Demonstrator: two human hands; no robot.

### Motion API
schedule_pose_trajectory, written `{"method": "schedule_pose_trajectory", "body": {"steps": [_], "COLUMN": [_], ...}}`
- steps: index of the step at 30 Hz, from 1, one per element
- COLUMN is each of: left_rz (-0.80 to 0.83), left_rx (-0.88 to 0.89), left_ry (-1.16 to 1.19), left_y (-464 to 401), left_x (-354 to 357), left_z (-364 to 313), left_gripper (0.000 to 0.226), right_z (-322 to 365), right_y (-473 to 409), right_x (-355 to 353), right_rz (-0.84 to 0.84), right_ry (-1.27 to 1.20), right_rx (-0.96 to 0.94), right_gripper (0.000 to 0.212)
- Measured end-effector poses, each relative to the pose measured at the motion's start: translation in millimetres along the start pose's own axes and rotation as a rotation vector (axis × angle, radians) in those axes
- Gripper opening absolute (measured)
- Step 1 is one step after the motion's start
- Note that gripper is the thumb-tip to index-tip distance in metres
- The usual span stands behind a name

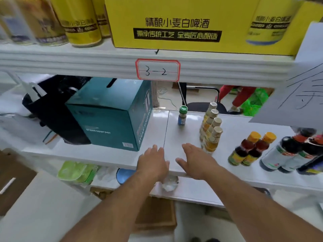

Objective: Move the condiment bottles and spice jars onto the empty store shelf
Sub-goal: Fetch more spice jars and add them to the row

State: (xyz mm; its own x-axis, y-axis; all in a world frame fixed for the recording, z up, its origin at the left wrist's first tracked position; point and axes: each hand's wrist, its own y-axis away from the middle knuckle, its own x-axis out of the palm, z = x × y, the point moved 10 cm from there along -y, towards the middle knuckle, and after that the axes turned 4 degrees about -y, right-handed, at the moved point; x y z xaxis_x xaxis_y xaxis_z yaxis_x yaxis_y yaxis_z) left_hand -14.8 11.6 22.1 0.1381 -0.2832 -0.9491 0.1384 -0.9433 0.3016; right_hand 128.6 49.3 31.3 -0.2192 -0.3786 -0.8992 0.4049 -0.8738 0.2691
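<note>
— Both hands empty? 
— Yes: left hand [152, 163] and right hand [195, 161] hover flat, fingers spread, low centre of frame, above the white shelf [108, 154].
— Where are the bottles?
— Golden-capped oil bottles [210, 131] line up right of centre; one green-capped spice jar [182, 116] stands behind. Probably glass, slick, fragile; I'd grip each around the body.

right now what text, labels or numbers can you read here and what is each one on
"精酿小麦白啤酒" on the yellow carton
"秉承传统工艺 全麦匠心酿造" on the carton's black band
"3-2", handwritten, on the red-bordered tag on the shelf edge
"STEAM SOUP POT" on the teal box
Hand-drawn strokes on the paper sheet: cut off, unreadable
Labels on the yellow cans, green-capped jar and bottles: too blurred or small
</note>
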Motion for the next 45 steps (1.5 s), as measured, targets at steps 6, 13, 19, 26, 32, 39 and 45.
{"method": "schedule_pose_trajectory", "body": {"steps": [6,13,19,26,32,39,45], "left_rz": [0.024,0.001,-0.034,-0.130,-0.109,-0.077,-0.100], "left_rx": [0.030,0.043,0.055,0.091,0.095,0.109,0.067], "left_ry": [-0.015,-0.004,0.030,0.262,0.374,0.423,0.667], "left_y": [-62,-136,-186,-212,-215,-205,-184], "left_x": [-5,-7,1,8,23,35,16], "left_z": [8,9,4,0,1,1,12], "left_gripper": [0.063,0.058,0.052,0.062,0.069,0.071,0.077], "right_z": [-10,-47,-86,-112,-114,-112,-78], "right_y": [-59,-149,-211,-244,-259,-260,-228], "right_x": [-2,-11,-14,-13,-11,-12,-18], "right_rz": [-0.031,-0.156,-0.301,-0.477,-0.510,-0.571,-0.535], "right_ry": [-0.088,-0.118,-0.211,-0.625,-0.864,-0.903,-0.984], "right_rx": [0.102,0.297,0.433,0.437,0.412,0.361,0.221], "right_gripper": [0.071,0.066,0.065,0.074,0.065,0.048,0.037]}}
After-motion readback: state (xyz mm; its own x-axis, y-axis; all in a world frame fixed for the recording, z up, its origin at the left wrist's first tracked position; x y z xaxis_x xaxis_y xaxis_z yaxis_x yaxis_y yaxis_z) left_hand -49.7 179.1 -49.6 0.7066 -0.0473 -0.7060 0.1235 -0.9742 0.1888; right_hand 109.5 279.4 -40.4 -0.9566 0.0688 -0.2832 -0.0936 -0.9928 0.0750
